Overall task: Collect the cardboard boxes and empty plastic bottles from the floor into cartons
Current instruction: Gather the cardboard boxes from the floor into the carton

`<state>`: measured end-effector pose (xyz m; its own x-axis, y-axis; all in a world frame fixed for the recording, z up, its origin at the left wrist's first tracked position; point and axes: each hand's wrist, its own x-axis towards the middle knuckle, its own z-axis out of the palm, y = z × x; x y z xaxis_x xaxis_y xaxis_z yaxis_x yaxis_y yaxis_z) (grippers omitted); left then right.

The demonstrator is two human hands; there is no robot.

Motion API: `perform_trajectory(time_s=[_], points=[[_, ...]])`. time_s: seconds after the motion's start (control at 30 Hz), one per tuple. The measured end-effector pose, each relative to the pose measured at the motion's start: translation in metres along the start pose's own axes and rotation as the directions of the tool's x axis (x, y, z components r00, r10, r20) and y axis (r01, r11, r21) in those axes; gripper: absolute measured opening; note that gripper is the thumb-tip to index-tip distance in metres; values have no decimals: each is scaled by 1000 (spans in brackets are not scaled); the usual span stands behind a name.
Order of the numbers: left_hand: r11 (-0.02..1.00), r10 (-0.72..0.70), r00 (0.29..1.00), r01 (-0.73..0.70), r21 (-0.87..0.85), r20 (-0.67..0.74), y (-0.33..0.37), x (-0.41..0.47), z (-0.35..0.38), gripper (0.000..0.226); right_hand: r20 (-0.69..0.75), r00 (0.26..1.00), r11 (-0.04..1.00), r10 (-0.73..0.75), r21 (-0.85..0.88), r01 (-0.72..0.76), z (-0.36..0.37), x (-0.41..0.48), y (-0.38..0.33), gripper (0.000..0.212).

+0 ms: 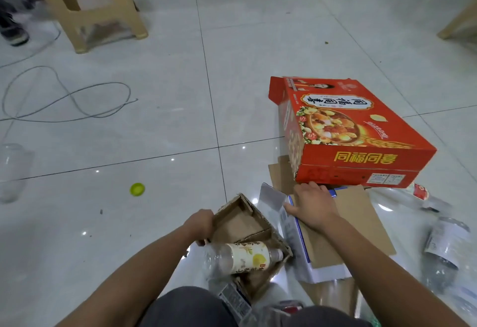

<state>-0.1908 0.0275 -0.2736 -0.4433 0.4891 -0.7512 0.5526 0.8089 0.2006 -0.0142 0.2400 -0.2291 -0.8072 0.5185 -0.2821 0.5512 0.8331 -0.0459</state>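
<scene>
Just below the red carton [356, 130], the left hand [200, 226] has its grip curled round a small cardboard box's [240, 223] rim, a plastic bottle [245, 257] lying inside. The right hand [312, 205] lies flat on flattened cardboard [361, 213], grip spread and holding nothing.

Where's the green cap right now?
Head view, left of centre: the green cap lies on the floor, up-left of the left hand gripping the small brown carton.
</scene>
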Motion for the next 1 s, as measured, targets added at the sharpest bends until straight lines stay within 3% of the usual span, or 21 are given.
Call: perform_trajectory(time_s=[0.1,0.17,0.3,0.4,0.53,0.63,0.77,1.0], points=[[1000,22,975,-25,-12,-220,-5,1,-19,24,30,998,993,49,106,-52,1,2,-7,28],[998,30,939,-45,-36,-343,-9,-1,-30,11,2,998,991,63,116,-63,4,1,-14,25],[993,86,899,-111,-32,-430,-12,-15,-29,65,-5,997,991,78,110,-77,5,1,-21,26],[978,148,835,-204,-47,-529,-17,-28,-25,75,-13,997,992,77,99,-75,6,2,-23,26],[960,205,690,-280,6,-694,-21,-37,-32,85,-29,998,994,60,96,-57,4,2,-28,32],[933,336,577,-310,181,-744,-21,-40,-32,106,-44,998,995,54,87,-50,4,0,-28,31],[922,382,581,-296,250,-718,-26,-37,-27,118,-22,999,996,41,86,-39,2,-1,-29,39],[969,219,487,-209,130,-846,-24,-37,-39,116,-5,1000,996,17,83,-16,2,-2,-32,45]])
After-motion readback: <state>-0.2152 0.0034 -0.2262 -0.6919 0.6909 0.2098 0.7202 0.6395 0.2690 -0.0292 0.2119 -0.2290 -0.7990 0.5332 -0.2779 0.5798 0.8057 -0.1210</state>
